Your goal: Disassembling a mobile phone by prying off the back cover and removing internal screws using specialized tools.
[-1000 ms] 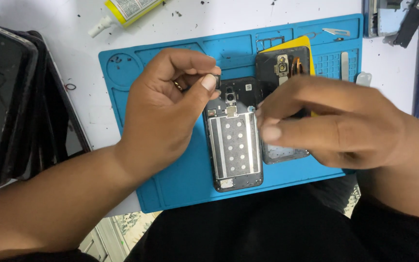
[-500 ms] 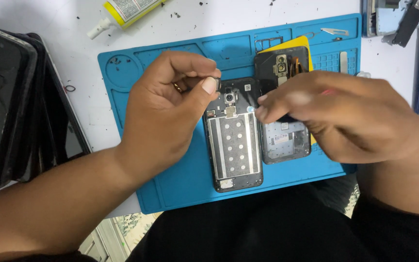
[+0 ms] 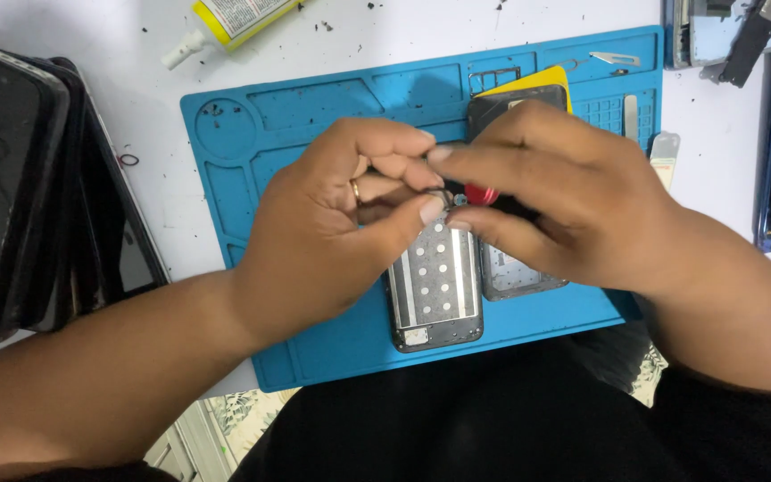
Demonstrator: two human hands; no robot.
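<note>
My right hand (image 3: 573, 201) pinches the screwdriver (image 3: 482, 194); left hand (image 3: 332, 223) fingers curled steadying the phone (image 3: 435, 290). Keep the tip upright, light pressure.

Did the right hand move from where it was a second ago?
Yes. The right hand slid left over the blue mat, and its fingertips now meet the left hand above the opened phone.

Opened phone (image 3: 435, 290) lies on mat (image 3: 314, 116), beside back cover (image 3: 519, 272).
</note>
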